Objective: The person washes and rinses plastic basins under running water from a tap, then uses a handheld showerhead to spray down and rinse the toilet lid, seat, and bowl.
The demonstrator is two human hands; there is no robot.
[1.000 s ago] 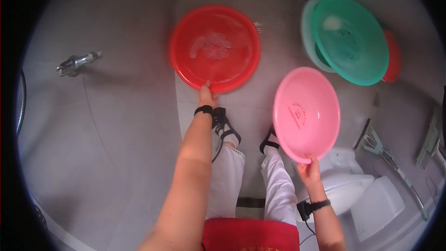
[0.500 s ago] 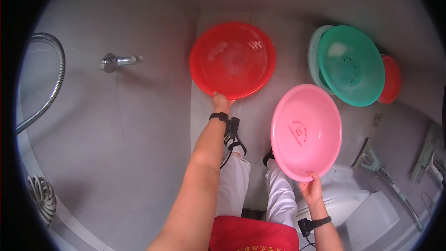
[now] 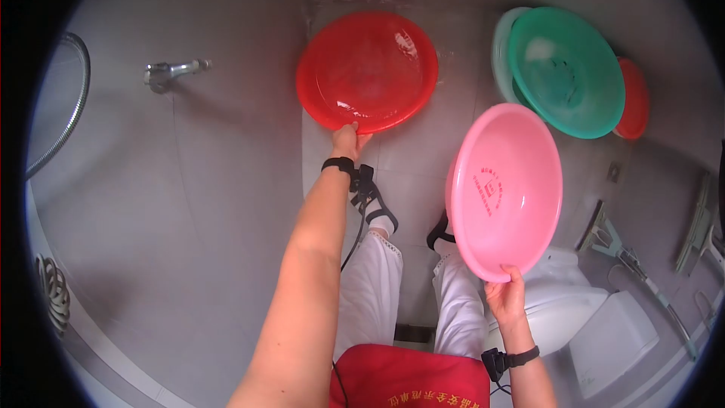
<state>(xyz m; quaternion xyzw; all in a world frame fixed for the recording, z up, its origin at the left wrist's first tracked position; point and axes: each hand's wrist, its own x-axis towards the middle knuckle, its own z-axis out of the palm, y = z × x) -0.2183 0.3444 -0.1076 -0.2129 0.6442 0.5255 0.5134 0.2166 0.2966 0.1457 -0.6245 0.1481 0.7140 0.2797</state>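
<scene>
My left hand [image 3: 348, 142] is closed on the near rim of a large red basin [image 3: 368, 72], which has a wet shine inside. My right hand [image 3: 506, 295] grips the lower rim of a pink basin [image 3: 507, 193], thumb inside and fingers behind it. Dark red printing shows on the pink basin's inner bottom, and it is held up and tilted, its inside facing me. Beyond it, to the right, a green basin [image 3: 566, 72] leans against the wall, with a pale basin [image 3: 504, 57] and a smaller red basin [image 3: 633, 98] partly hidden behind it.
A metal tap [image 3: 177, 70] sticks out of the left wall, near a shower hose [image 3: 81, 98]. At lower right are a white toilet [image 3: 555, 306] and a long-handled squeegee [image 3: 634, 264]. My sandalled feet stand on the grey tiled floor [image 3: 411, 159].
The view has shifted, so most things sit higher in it. The pink basin has turned and looks narrower. The shine inside the red basin has changed; both hands keep their grip.
</scene>
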